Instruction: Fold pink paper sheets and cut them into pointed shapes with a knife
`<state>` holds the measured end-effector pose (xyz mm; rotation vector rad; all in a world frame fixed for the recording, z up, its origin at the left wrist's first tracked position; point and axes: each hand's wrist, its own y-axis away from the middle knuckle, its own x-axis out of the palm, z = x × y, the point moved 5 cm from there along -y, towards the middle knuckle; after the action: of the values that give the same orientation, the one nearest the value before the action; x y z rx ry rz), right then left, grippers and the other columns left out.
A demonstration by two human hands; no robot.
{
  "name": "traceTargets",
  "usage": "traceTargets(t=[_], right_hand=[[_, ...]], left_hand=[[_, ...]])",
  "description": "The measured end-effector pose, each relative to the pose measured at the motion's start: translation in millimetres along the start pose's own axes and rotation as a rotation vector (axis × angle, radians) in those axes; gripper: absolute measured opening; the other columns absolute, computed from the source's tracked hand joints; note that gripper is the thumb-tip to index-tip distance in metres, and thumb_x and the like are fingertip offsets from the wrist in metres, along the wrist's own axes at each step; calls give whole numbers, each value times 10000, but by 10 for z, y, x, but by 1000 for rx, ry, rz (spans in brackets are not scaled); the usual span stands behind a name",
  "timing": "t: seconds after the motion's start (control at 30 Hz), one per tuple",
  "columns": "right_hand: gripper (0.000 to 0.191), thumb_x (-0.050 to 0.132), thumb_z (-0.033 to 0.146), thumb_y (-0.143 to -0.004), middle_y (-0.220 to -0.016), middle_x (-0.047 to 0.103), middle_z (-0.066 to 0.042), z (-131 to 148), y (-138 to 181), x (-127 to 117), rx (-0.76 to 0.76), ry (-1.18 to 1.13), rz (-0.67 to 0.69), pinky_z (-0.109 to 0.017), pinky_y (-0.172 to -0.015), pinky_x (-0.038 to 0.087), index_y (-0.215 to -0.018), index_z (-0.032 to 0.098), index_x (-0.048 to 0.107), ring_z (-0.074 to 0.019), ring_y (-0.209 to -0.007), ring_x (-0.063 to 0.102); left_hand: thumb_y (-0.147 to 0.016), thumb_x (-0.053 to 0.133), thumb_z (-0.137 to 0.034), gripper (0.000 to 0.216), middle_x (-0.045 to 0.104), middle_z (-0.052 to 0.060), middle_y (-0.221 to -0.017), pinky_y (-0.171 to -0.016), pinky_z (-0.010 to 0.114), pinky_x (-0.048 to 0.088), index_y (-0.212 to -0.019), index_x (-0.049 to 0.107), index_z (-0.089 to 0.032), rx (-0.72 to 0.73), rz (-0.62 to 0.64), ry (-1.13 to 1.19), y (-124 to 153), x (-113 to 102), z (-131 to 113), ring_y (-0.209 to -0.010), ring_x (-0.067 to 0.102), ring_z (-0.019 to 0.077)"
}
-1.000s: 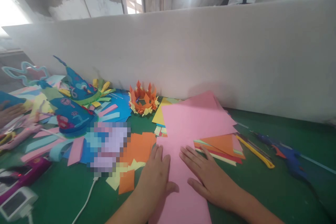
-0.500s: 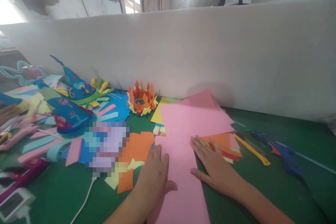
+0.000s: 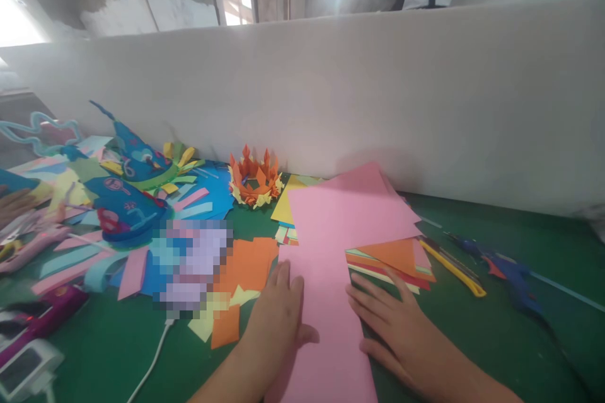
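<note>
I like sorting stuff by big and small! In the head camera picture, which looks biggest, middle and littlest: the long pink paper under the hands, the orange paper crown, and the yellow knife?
1. Long pink paper: largest, though nearest the camera.
2. Yellow knife and orange paper crown: too alike to rank; the knife is longer and thinner, the crown farther back.

- Your left hand (image 3: 278, 318) lies flat, fingers together, on the left edge of the long pink paper strip (image 3: 326, 321).
- Your right hand (image 3: 396, 322) rests palm down on the strip's right edge, fingers spread towards the stack of coloured sheets (image 3: 401, 258).
- A larger pink sheet (image 3: 352, 208) tops that stack.
- An orange paper crown (image 3: 255, 177) stands by the white partition (image 3: 378, 94).
- A yellow utility knife (image 3: 454, 267) and a blue glue gun (image 3: 508, 274) lie on the green table (image 3: 496, 340) to your right.
</note>
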<state>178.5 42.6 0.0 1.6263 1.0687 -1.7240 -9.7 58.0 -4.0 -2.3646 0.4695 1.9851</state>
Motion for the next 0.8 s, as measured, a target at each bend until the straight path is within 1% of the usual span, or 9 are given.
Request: traceTargets(t=[0.07,0.13,0.23,0.33,0.4,0.5,0.6,0.67,0.8], right_hand=[[480,470,391,-940,-1327,564,-64,86,62,-56,-16,-52,18,-495,-1086,259,-1390,227,437,-254,-1224,517],[423,484,395,-930,-1308,581,-68,146,108,-72,25,-101,24,-463,-1018,369,-1328,256,517,-254,-1188,548],[295,458,385,-934,-1350,545,-72,120,134,-27,262,-184,9,-454,-941,446,-1134,291,654,-272,-1186,543],[268,467,421,-911,-1350,534,-89,36,98,72,511,-324,29,-480,-948,444,-1012,264,660,-292,-1225,492],[238,498,424,-883,-1301,552,-98,-6,31,121,583,-436,22,-478,-961,432,-980,245,621,-291,-1232,467],[151,513,359,-853,-1141,591,-80,-66,-80,146,623,-619,-69,-415,-919,457,-932,235,548,-248,-1106,527],[85,488,304,-836,-884,581,-25,-116,-139,169,691,-786,-154,-328,-758,499,-886,236,478,-190,-833,570],[45,471,268,-828,-779,542,6,-118,-171,188,710,-863,-157,-287,-665,485,-857,238,454,-165,-715,545],[33,454,204,-820,-728,537,21,-127,-262,195,674,-913,-149,-272,-638,456,-807,234,458,-157,-679,538]], left_hand=[[-547,852,-431,712,425,273,-1383,-1046,511,400,-1096,548,-94,-13,5,11,3,16,14,-1317,390,396],[-554,855,-413,691,423,266,-1387,-1034,510,415,-1090,547,-105,-12,-11,25,10,32,29,-1313,395,396],[-558,855,-404,673,444,243,-1378,-1019,530,421,-1087,538,-132,22,-66,35,27,53,40,-1303,409,398],[-560,858,-384,667,440,248,-1380,-1024,523,418,-1082,532,-127,28,-80,40,40,97,61,-1304,407,398],[-564,857,-374,667,426,255,-1391,-1010,520,434,-1088,528,-126,26,-82,32,42,132,80,-1298,414,402],[-556,863,-362,710,430,249,-1392,-982,541,457,-1128,506,-142,63,-138,23,42,164,95,-1278,435,413],[-520,882,-340,755,450,250,-1376,-1004,558,439,-1136,497,-135,108,-186,40,51,183,89,-1291,414,422],[-524,883,-286,753,453,242,-1375,-1016,547,437,-1147,487,-133,138,-202,70,69,177,65,-1298,409,409],[-666,767,-123,606,408,166,-1429,-1030,463,453,-1186,462,-182,273,-219,150,129,97,-53,-1315,414,321]])
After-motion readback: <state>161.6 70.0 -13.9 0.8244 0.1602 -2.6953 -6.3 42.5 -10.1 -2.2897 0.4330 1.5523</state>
